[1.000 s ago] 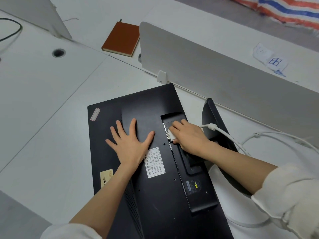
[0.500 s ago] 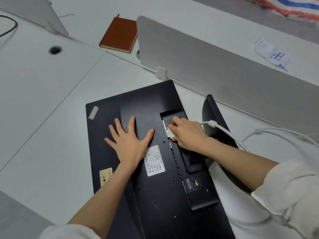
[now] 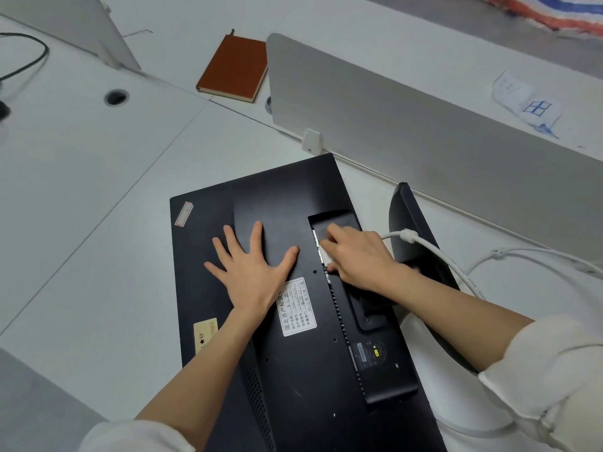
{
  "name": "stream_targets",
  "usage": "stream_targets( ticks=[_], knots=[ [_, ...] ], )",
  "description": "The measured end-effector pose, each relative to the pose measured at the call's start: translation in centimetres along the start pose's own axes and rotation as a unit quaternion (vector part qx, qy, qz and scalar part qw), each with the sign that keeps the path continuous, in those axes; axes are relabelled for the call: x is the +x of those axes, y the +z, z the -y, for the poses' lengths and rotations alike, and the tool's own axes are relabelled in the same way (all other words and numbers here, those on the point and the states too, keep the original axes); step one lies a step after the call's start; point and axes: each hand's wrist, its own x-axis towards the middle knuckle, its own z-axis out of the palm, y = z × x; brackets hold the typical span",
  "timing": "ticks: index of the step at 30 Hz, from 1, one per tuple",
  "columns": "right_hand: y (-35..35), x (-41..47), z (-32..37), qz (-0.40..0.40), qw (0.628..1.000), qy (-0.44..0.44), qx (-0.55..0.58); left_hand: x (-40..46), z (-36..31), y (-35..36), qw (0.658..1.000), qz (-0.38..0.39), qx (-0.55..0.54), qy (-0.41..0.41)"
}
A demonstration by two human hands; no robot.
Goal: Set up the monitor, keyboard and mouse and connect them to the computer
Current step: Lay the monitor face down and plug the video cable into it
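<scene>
Left hand (image 3: 253, 272) flat, steadying monitor (image 3: 293, 321) on counter (image 3: 98, 256); right hand (image 3: 354, 252) pinches white connector (image 3: 324, 254) at port beneath fingers — misaligned push prob. bends pins.

On the monitor (image 3: 277, 370) back, just by my left wrist, a white asset label (image 3: 299, 307) reads 固定资产标识, its handwritten lines too small to read. Nearer me, a yellow sticker (image 3: 204, 334) shows a black star.

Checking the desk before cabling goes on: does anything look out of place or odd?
Only the monitor: it lies screen-down on the desk, its stand sticking out sideways, while a white connector goes in. No damage visible.
</scene>
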Motion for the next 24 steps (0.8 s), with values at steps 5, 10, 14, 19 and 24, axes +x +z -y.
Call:
stream_targets(
  ticks=[5, 10, 14, 19, 24],
  knots=[
    [-0.2, 0.0, -0.1, 0.011, 1.0, -0.008, -0.006, 0.0, 0.1, -0.1, 1.0, 0.006, 0.002, 0.001],
    [-1.9, -0.2, -1.8, 0.058, 0.992, 0.024, -0.105, 0.0, 0.3, -0.2, 1.0, 0.003, 0.008, 0.003],
    [-1.8, -0.2, -1.5, 0.091, 0.988, 0.041, -0.115, -0.1, 0.2, -0.2, 1.0, 0.003, 0.014, 0.005],
    [-1.9, -0.1, -1.8, 0.081, 0.991, 0.017, -0.101, 0.0, 0.0, -0.2, 1.0, 0.003, 0.02, 0.009],
    [-2.1, -0.4, -1.4, 0.058, 0.996, 0.029, -0.066, 0.1, 0.0, -0.2, 1.0, 0.004, 0.029, 0.011]
  ],
)
